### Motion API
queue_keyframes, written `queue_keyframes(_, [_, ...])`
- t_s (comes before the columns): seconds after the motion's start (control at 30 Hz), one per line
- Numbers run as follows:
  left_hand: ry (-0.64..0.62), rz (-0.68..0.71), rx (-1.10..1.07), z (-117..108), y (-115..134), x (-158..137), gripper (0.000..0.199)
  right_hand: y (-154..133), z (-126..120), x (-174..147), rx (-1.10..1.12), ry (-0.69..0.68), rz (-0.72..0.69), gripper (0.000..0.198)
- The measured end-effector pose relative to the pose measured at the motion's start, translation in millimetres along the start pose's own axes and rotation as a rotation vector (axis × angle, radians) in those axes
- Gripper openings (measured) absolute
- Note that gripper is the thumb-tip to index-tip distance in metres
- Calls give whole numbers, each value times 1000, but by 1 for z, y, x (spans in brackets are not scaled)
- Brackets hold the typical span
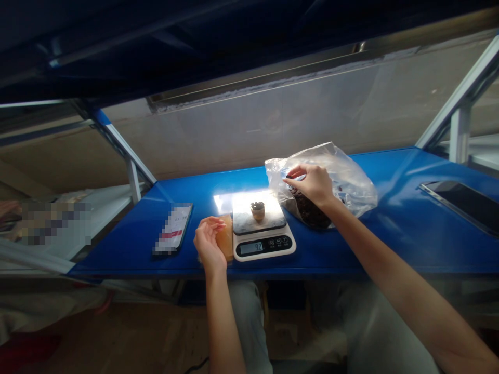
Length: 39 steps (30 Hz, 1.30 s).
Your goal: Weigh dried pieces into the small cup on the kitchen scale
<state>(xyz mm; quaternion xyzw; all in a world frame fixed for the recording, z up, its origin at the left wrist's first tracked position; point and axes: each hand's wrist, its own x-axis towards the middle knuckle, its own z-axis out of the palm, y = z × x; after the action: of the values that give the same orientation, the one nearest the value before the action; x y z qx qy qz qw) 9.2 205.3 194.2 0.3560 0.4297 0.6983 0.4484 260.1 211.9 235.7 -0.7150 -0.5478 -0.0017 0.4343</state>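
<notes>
A white kitchen scale (263, 244) stands on the blue shelf (351, 249), its display lit. A small tan cup (258, 210) with dark contents sits on its platform. My left hand (208, 243) rests just left of the scale, fingers curled around a stack of tan paper cups or sachets (225, 237). My right hand (312, 184) reaches into the mouth of a clear plastic bag (346, 176) holding dark loose pieces (307, 210), thumb and fingers pinched together at the bag's opening.
A phone (173, 228) lies face up left of my left hand. A dark flat tablet or panel (463, 200) lies at the shelf's right end. White shelf posts (460, 119) rise at right and left. A wall stands behind the shelf.
</notes>
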Motion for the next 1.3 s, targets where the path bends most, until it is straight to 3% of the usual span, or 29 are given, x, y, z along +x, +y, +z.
queue_keyframes(1.3, [-11,15,0,-2,-2,1,22,5,1,2,43,-11,-28,13])
